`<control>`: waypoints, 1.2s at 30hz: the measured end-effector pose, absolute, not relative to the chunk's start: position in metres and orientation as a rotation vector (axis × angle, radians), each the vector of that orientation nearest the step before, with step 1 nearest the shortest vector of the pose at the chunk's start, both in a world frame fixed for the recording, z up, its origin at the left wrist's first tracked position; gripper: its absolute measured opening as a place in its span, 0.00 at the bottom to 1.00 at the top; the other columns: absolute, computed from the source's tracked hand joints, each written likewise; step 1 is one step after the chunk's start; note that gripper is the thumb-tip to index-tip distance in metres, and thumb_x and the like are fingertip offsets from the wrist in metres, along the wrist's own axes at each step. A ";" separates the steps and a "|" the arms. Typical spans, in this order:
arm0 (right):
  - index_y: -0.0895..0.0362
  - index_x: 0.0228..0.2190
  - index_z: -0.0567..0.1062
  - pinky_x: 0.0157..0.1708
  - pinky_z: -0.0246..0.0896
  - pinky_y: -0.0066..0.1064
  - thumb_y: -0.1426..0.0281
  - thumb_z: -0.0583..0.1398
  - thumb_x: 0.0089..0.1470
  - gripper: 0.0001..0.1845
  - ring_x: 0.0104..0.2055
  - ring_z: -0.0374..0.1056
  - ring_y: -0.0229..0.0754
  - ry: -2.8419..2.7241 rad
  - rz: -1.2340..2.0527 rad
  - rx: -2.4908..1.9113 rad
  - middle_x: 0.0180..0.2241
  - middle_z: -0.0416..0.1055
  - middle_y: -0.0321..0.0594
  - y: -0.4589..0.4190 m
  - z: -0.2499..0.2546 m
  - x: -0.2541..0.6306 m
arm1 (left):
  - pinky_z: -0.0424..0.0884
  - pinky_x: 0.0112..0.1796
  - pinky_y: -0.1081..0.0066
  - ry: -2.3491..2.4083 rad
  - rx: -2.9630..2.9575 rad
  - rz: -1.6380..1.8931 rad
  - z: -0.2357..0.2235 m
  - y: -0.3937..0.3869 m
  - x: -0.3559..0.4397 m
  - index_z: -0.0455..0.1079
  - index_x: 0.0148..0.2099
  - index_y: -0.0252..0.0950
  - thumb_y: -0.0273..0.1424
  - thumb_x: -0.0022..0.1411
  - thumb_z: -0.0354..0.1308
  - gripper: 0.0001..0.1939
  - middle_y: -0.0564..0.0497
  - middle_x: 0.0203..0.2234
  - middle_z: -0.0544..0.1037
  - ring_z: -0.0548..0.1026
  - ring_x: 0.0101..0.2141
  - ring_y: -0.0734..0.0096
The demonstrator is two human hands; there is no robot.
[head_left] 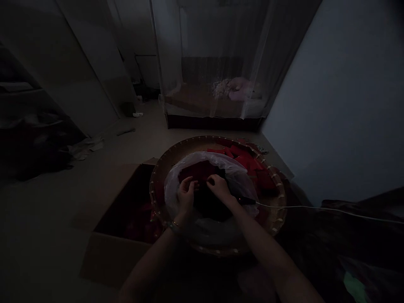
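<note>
The light is very dim. My left hand [186,194] and my right hand [219,188] face each other over an open whitish plastic bag [172,181]. The fingers of both hands are bent into a pinch; whatever is between them is too dark and small to name. Beneath them, dark red material [198,169] and a black area fill the bag's mouth. The bag lies in a round woven bamboo tray [153,185]. Red flat pieces [244,159] are heaped on the tray's right side. Beside my right wrist is a black device [248,200] with a small orange light.
A white cable [299,206] runs right from the device. An open cardboard box [110,248] with red items stands left of the tray. Behind is a bed [192,103] under a net; a pale wall [341,105] rises at right. Cloth-like items [86,146] lie on the left floor.
</note>
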State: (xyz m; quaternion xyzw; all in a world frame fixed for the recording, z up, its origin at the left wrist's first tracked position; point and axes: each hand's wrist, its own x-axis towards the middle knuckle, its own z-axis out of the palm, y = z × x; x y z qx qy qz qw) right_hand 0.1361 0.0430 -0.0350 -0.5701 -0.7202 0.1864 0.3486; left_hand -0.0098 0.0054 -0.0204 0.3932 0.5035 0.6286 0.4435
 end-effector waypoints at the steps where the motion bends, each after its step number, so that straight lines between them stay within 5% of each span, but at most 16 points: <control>1: 0.56 0.30 0.72 0.41 0.63 0.36 0.71 0.55 0.50 0.06 0.37 0.68 0.43 -1.813 0.510 -1.455 0.33 0.73 0.41 0.039 -0.028 0.143 | 0.71 0.35 0.70 1.247 1.026 1.561 -0.022 0.005 -0.009 0.67 0.45 0.34 0.33 0.54 0.56 0.16 0.46 0.36 0.76 0.75 0.35 0.69; 6: 0.56 0.36 0.75 0.35 0.68 0.35 0.61 0.56 0.49 0.15 0.34 0.71 0.44 -1.509 0.822 -1.368 0.36 0.75 0.41 0.017 0.003 0.166 | 0.65 0.49 0.66 1.214 1.447 1.477 -0.025 -0.001 -0.006 0.66 0.52 0.37 0.31 0.51 0.61 0.24 0.44 0.52 0.69 0.67 0.51 0.62; 9: 0.57 0.38 0.75 0.33 0.69 0.34 0.61 0.57 0.49 0.17 0.34 0.72 0.43 -1.462 0.933 -1.304 0.37 0.75 0.41 0.013 0.007 0.169 | 0.66 0.47 0.65 1.271 1.527 1.305 -0.025 -0.003 -0.006 0.71 0.48 0.35 0.32 0.52 0.61 0.20 0.45 0.44 0.75 0.72 0.46 0.62; 13: 0.57 0.43 0.74 0.39 0.68 0.35 0.66 0.54 0.53 0.18 0.41 0.70 0.44 -1.545 0.639 -1.288 0.41 0.74 0.44 0.014 -0.004 0.162 | 0.70 0.40 0.67 1.374 1.494 1.219 -0.028 -0.001 -0.005 0.75 0.38 0.33 0.33 0.52 0.60 0.11 0.47 0.33 0.80 0.76 0.35 0.63; 20: 0.58 0.55 0.64 0.53 0.60 0.41 0.70 0.50 0.59 0.23 0.54 0.62 0.46 -1.759 0.147 -1.247 0.52 0.66 0.50 0.005 -0.028 0.147 | 0.70 0.37 0.69 1.371 1.455 1.307 -0.034 0.004 -0.006 0.75 0.37 0.33 0.33 0.52 0.59 0.11 0.48 0.32 0.80 0.77 0.34 0.65; 36: 0.56 0.51 0.69 0.52 0.61 0.40 0.71 0.50 0.59 0.19 0.52 0.64 0.45 -1.763 0.088 -1.181 0.49 0.68 0.48 0.001 -0.027 0.147 | 0.71 0.39 0.67 1.389 1.435 1.286 -0.041 0.007 -0.006 0.75 0.38 0.32 0.34 0.52 0.59 0.12 0.46 0.34 0.80 0.77 0.35 0.63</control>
